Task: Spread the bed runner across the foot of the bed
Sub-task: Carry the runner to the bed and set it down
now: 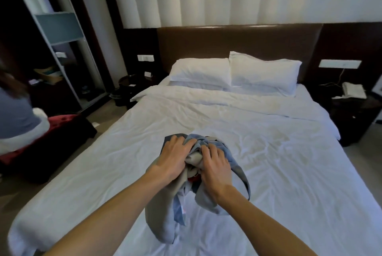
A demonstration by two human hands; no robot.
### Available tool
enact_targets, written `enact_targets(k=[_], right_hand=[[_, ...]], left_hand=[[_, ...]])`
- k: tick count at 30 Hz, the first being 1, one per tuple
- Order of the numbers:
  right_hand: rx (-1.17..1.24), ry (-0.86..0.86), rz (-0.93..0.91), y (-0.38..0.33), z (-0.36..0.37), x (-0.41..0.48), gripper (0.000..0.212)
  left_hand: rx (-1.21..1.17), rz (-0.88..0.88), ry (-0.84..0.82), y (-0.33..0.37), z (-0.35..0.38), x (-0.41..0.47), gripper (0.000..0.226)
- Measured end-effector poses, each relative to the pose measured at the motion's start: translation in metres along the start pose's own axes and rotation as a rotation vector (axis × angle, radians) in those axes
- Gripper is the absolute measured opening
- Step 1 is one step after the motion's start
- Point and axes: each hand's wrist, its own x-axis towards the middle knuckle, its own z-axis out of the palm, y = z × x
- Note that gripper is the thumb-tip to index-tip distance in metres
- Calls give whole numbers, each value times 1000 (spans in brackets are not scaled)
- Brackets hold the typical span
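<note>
Gripping the crumpled bed runner [161, 220] from above, both hands sit at the centre of the frame as I watch from my end; the left hand [175, 157] lies on top of the bundle with its fingers bent down into the blue-grey folds; the right hand [215, 165] is just beside it, fingers curled and dug into the same wad of cloth, the two sets of knuckles almost touching; neither hand is spread flat. The runner is bunched in a heap, not laid out; most of it is under and below the hands, trailing towards the bottom of the frame between the forearms, with one grey strip looping round the right of the right wrist and a small red patch showing between the hands. It rests on the white cover of the bed [279, 152], in the lower middle of the frame; two white pillows [200, 71] lie well apart from it at the upper centre, against the dark headboard [237, 40]; a person [12, 111] is at the left edge.
</note>
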Motion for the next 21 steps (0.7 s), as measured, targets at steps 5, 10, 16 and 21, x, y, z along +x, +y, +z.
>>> enact_targets(k=[5, 10, 16, 21], right_hand=[[-2, -25, 44, 31, 33, 63, 53], [-51, -66, 97, 59, 62, 93, 52], [-115, -187, 150, 95, 106, 96, 57], [-134, -334, 214, 127, 153, 81, 87]], left_hand=[[47, 51, -40, -23, 23, 77, 48], [39, 90, -77, -38, 65, 127, 47], [-27, 129, -130, -42, 134, 155, 46], [-85, 140, -219, -39, 214, 162, 48]])
